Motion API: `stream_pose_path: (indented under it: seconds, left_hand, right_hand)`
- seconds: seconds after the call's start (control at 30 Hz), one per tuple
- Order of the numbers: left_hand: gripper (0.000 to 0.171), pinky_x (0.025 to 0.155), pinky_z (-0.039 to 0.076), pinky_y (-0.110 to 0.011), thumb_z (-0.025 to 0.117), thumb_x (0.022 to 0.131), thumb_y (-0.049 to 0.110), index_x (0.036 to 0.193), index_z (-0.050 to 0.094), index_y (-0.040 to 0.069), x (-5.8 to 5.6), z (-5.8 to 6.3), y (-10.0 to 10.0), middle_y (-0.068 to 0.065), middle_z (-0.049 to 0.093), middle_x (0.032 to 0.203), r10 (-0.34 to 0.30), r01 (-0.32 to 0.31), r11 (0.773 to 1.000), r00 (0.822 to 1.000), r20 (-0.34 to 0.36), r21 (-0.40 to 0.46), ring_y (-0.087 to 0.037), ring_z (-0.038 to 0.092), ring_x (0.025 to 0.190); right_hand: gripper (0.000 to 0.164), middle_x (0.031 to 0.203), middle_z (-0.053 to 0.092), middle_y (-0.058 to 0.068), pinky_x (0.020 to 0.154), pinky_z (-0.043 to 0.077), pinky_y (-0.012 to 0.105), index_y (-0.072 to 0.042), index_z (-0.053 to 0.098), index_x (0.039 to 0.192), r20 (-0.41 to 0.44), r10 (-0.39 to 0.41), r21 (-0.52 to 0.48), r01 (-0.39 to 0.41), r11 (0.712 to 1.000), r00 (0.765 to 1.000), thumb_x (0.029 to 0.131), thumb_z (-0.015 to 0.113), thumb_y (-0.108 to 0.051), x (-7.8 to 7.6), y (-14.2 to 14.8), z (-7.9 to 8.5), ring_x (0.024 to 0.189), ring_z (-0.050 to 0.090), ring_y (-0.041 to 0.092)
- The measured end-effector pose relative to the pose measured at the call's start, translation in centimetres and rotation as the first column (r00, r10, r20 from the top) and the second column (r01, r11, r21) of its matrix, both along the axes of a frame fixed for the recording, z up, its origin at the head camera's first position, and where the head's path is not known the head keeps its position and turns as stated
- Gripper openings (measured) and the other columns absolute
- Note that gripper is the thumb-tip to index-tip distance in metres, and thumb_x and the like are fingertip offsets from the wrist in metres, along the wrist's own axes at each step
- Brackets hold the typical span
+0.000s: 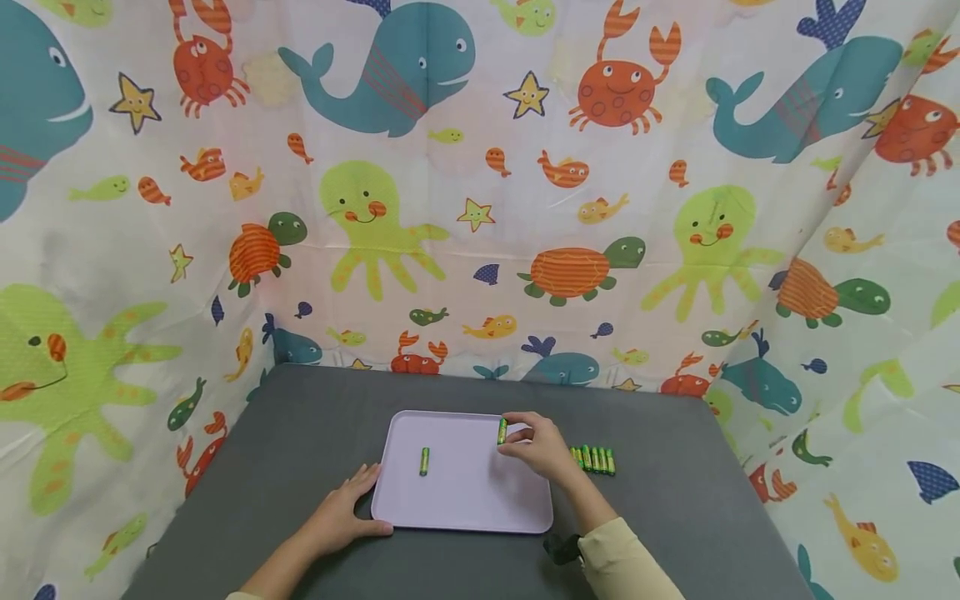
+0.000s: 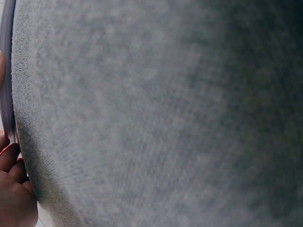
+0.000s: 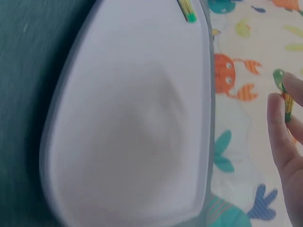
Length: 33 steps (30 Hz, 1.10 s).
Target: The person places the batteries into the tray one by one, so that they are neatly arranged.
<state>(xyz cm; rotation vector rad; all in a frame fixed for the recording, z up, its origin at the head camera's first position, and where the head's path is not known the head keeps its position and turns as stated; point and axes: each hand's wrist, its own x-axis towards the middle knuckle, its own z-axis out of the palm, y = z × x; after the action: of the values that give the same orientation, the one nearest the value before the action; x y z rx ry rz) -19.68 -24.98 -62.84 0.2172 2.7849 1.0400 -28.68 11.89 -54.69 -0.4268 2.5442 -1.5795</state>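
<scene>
My right hand (image 1: 542,450) pinches a green and yellow battery (image 1: 502,431) between thumb and fingers. It stands roughly upright over the back right part of a pale lilac tray (image 1: 465,500). In the right wrist view the held battery (image 3: 288,105) shows between the fingertips at the right edge. My left hand (image 1: 339,512) rests against the tray's front left corner, fingers along the left rim and thumb at the front edge. Its curved fingers (image 2: 9,158) show beside the rim in the left wrist view. Another battery (image 1: 424,462) lies on the left half of the tray.
Several matching batteries (image 1: 596,460) lie in a row right of the tray, partly hidden by my right hand. Below everything is a dark grey tabletop (image 1: 675,500). A curtain (image 1: 480,317) printed with sea animals stands behind and along both sides.
</scene>
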Motion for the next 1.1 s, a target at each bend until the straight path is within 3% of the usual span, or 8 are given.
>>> stream_pose_path:
  seconds: [0.4,0.63,0.8,0.93,1.1]
  left_hand:
    - [0.111,0.115,0.022,-0.071,0.089,0.067,0.054,0.154,0.041,0.005,0.2,-0.1,-0.2,-0.017,0.037,0.161,-0.014,0.015,1.000,1.000,-0.013,0.021,-0.040,0.026,0.152]
    - [0.112,0.113,0.022,-0.074,0.088,0.066,0.055,0.155,0.040,0.007,0.1,0.1,0.0,-0.017,0.036,0.161,-0.001,0.001,1.000,1.000,0.011,0.011,-0.042,0.026,0.151]
    - [0.112,0.113,0.022,-0.073,0.088,0.067,0.055,0.155,0.040,0.007,0.0,0.2,0.1,-0.017,0.036,0.161,0.000,0.000,1.000,1.000,0.016,0.000,-0.041,0.026,0.151]
    - [0.112,0.114,0.022,-0.072,0.088,0.067,0.056,0.155,0.040,0.007,-0.1,0.2,0.2,-0.016,0.036,0.161,-0.008,0.008,1.000,1.000,0.014,0.003,-0.040,0.026,0.152]
    - [0.112,0.113,0.022,-0.074,0.087,0.067,0.057,0.156,0.039,0.008,-0.1,0.3,0.2,-0.016,0.036,0.162,-0.001,0.001,1.000,0.999,0.038,-0.012,-0.041,0.026,0.151]
  right_hand:
    - [0.056,0.128,0.066,0.016,0.066,0.056,0.025,0.000,0.063,0.133,-0.011,0.076,0.040,-0.076,0.996,0.997,0.081,0.084,-0.010,-0.3,-6.4,-2.1,0.090,0.072,0.019]
    - [0.054,0.123,0.065,0.013,0.064,0.055,0.022,-0.002,0.067,0.128,0.018,0.097,0.110,-0.098,0.989,0.995,0.078,0.086,-0.007,-0.5,-9.6,-4.2,0.082,0.066,0.008]
    - [0.054,0.109,0.067,0.014,0.055,0.053,0.023,0.000,0.068,0.126,0.054,0.095,0.128,-0.102,0.987,0.994,0.075,0.087,-0.003,-0.6,-10.8,-5.5,0.066,0.063,0.007]
    - [0.053,0.097,0.066,0.010,0.056,0.050,0.022,0.000,0.069,0.123,0.035,0.080,0.157,-0.084,0.984,0.996,0.073,0.088,-0.002,-0.6,-11.1,-6.3,0.064,0.059,0.007]
    - [0.053,0.106,0.063,0.010,0.060,0.048,0.022,-0.002,0.071,0.123,-0.011,0.090,0.201,-0.086,0.976,0.996,0.073,0.089,-0.007,-0.5,-11.5,-6.6,0.071,0.056,0.007]
